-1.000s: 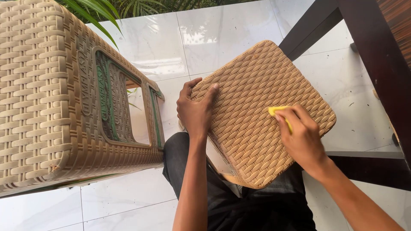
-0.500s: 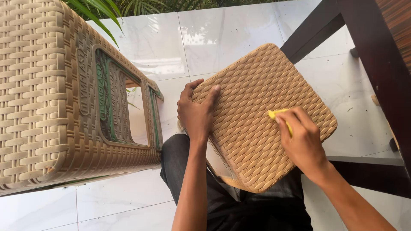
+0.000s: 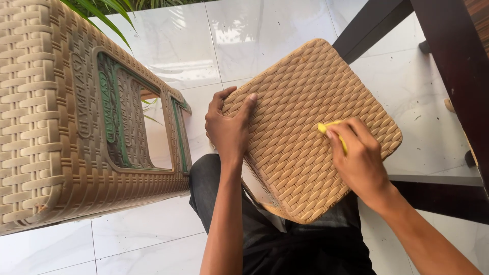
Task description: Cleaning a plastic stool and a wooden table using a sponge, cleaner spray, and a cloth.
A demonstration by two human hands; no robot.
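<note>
Left hand (image 3: 227, 130) is gripping the woven seat (image 3: 310, 130) edge, right hand (image 3: 359, 160) is pinching a yellow cloth (image 3: 331, 130), now shifted slightly lower across the weave.

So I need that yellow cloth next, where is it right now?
In the head view, right of centre: the yellow cloth is under the right hand, pressed on the woven tan seat panel.

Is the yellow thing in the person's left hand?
No, the right hand presses the yellow thing on the woven seat; the left hand grips the seat's edge.
</note>
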